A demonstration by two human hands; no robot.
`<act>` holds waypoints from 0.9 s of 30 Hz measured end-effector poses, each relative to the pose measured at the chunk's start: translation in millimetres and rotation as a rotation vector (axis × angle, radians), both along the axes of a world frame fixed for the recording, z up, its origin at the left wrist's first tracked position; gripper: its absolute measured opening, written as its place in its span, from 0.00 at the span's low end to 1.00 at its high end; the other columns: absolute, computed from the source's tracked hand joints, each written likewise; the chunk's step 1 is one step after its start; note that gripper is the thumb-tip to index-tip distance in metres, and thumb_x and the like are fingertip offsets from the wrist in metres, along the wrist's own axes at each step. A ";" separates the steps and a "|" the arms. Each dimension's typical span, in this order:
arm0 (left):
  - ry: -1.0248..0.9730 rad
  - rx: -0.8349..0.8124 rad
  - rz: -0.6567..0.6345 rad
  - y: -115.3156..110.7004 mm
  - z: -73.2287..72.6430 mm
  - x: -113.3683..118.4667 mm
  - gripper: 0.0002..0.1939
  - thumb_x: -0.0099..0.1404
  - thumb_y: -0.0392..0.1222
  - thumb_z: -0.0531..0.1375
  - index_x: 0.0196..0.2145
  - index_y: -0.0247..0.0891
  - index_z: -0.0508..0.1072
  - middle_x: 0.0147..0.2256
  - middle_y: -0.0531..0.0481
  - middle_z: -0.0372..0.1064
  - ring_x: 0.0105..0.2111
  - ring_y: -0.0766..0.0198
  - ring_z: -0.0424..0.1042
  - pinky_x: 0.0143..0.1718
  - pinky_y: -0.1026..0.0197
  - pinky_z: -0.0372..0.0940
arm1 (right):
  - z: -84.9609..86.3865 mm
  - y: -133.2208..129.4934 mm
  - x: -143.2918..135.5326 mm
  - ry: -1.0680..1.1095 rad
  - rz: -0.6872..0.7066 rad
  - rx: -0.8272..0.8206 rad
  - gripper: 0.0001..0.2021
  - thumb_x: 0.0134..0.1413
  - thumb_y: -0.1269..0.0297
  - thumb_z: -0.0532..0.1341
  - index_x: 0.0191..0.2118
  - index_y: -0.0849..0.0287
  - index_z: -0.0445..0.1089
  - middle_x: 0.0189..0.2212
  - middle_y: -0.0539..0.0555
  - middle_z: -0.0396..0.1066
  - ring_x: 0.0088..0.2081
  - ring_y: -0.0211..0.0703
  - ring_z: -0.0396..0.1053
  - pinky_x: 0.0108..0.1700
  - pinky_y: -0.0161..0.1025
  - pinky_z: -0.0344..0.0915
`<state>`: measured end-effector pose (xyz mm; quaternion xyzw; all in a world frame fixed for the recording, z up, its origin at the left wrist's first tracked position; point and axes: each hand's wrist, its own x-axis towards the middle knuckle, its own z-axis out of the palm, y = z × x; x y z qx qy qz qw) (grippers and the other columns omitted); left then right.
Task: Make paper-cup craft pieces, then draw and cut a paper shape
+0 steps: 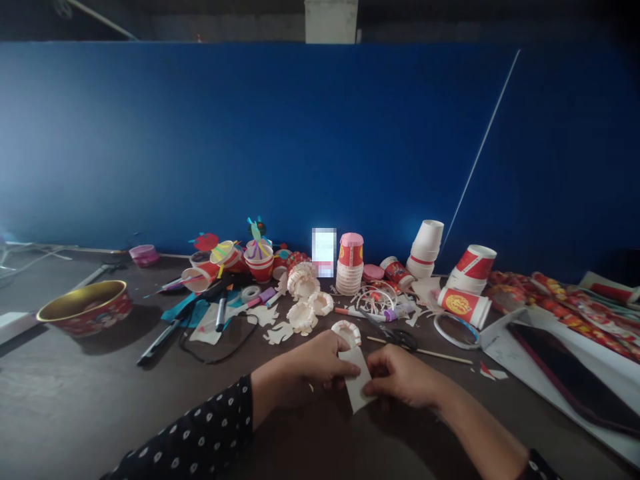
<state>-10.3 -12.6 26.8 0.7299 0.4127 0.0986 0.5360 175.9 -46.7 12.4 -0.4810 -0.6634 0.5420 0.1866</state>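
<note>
A small off-white piece of paper (pixel 357 381) is between my two hands, low in the middle of the head view. My left hand (pixel 325 363) pinches it from the left, thumb lying across its face. From the right, my right hand (pixel 400 377) grips the lower right edge between thumb and fingers. Just beyond the paper is a cut cup ring (pixel 346 328) with a folded white and reddish rim; whether my left fingers touch it I cannot tell. Scissors (pixel 395 333) with dark handles lie beyond my right hand, near a thin wooden stick (pixel 430 353).
Several cut cup pieces (pixel 303 317) and paper scraps lie ahead. A stack of cups (pixel 351 267) stands behind them. Left are a gold-lined red bowl (pixel 85 307), a black marker (pixel 221 312) and a black-handled cutter (pixel 165 340). A dark phone (pixel 575 377) rests in a white tray, right.
</note>
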 end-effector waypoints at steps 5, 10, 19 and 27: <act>-0.030 0.029 0.084 2.8 -0.3 0.9 0.09 0.54 0.38 0.57 0.18 0.36 0.64 0.12 0.57 0.58 0.12 0.72 0.56 0.12 0.71 0.48 | -3.0 -0.2 0.2 0.021 0.006 -0.059 0.04 0.39 0.68 0.63 0.25 0.63 0.69 0.19 0.46 0.67 0.18 0.31 0.64 0.19 0.28 0.57; -0.124 0.100 0.109 9.3 -12.7 1.0 0.10 0.55 0.42 0.58 0.20 0.35 0.68 0.11 0.58 0.56 0.12 0.72 0.57 0.12 0.71 0.47 | 0.9 -1.2 -0.7 0.072 0.018 -0.060 0.08 0.37 0.70 0.63 0.29 0.63 0.72 0.22 0.47 0.70 0.21 0.33 0.65 0.23 0.30 0.62; -0.222 -0.012 0.205 1.6 -1.5 4.8 0.11 0.52 0.38 0.62 0.35 0.35 0.68 0.16 0.57 0.64 0.11 0.70 0.61 0.12 0.71 0.49 | 11.1 -1.8 -0.9 0.067 -0.036 0.069 0.10 0.40 0.71 0.61 0.34 0.62 0.71 0.20 0.46 0.69 0.20 0.32 0.61 0.20 0.28 0.51; -0.307 -0.098 0.048 -2.7 -0.1 3.4 0.22 0.46 0.30 0.62 0.40 0.35 0.62 0.20 0.56 0.66 0.13 0.71 0.62 0.12 0.71 0.55 | 17.8 -3.7 -4.2 0.141 -0.122 0.078 0.11 0.39 0.67 0.63 0.34 0.61 0.69 0.20 0.46 0.68 0.21 0.34 0.61 0.24 0.31 0.54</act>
